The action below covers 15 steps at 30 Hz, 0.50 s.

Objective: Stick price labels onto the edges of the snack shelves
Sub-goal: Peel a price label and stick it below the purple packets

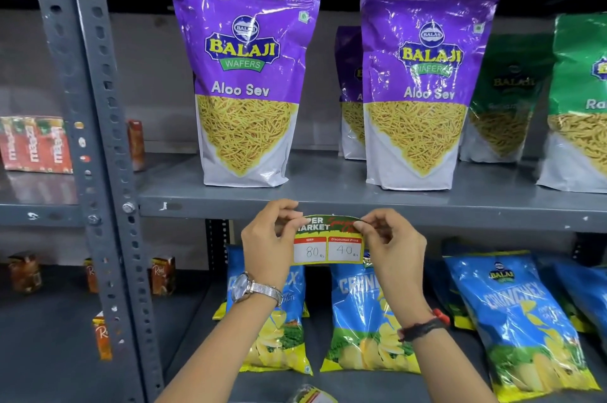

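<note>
- The price label [328, 240] is held up between the two hands, just below the front edge of the grey shelf [427, 209]; its top part overlaps the lower part of that edge; whether it already sticks there I cannot tell; it shows "80" in the left box and "40" in the right box.
- The left hand [271, 238] pinches the label's upper left corner between thumb and fingers; a watch [244, 287] is on this wrist.
- The right hand [391, 243] pinches the upper right corner in the same way, its other fingers curled; a dark band [423, 325] with a red piece is on this wrist.
- On the shelf above stand two purple snack bags; the nearer left bag [244, 80] is almost straight above the label; the other [423, 90] is to the right; green bags [581, 100] stand further right.
- Below the label, blue chip bags [368, 314] lie on the lower shelf, partly behind the forearms.
- At the left is a grey post with holes [98, 140]; beyond it are small juice cartons [36, 143].
</note>
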### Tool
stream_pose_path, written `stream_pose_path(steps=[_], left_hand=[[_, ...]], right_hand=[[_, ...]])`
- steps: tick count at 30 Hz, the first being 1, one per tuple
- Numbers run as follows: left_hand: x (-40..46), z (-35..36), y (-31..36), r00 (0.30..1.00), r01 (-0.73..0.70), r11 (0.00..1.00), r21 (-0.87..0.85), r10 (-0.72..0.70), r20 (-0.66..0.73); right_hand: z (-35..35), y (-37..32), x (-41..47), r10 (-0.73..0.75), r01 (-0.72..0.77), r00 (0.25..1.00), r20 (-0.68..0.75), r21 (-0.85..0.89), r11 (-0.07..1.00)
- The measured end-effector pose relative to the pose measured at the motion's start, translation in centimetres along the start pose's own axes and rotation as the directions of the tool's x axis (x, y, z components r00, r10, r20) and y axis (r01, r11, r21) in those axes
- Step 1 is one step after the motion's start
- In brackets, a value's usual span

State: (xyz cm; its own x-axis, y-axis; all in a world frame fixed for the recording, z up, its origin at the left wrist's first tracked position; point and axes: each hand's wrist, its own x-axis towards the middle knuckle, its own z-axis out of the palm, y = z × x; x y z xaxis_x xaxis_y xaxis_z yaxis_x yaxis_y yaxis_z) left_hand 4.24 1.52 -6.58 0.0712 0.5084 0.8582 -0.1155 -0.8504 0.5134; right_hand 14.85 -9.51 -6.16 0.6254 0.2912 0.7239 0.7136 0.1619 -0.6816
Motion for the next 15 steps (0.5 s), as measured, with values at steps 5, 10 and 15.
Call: stream_pose_path(steps=[5,10,15], left_hand=[[1.0,0.2,0.7,1.000,0.029,0.999,-0.038,-0.028,0.004],[1.2,0.4,0.9,0.999,0.034,0.999,-0.037,-0.035,-0.015],[1.3,0.6,0.9,0.997,0.064,0.997,-0.050,-0.066,-0.037]], right_hand=[[-0.4,-0.9,0.6,0.017,-0.017,1.000,-0.003,0.023,1.000],[-0.1,-0.7,0.8,0.066,-0.064,0.997,-0.026,0.057,0.996],[0.0,-0.7,0.9,0.078,-0.076,0.996,-0.033,0.069,0.995]])
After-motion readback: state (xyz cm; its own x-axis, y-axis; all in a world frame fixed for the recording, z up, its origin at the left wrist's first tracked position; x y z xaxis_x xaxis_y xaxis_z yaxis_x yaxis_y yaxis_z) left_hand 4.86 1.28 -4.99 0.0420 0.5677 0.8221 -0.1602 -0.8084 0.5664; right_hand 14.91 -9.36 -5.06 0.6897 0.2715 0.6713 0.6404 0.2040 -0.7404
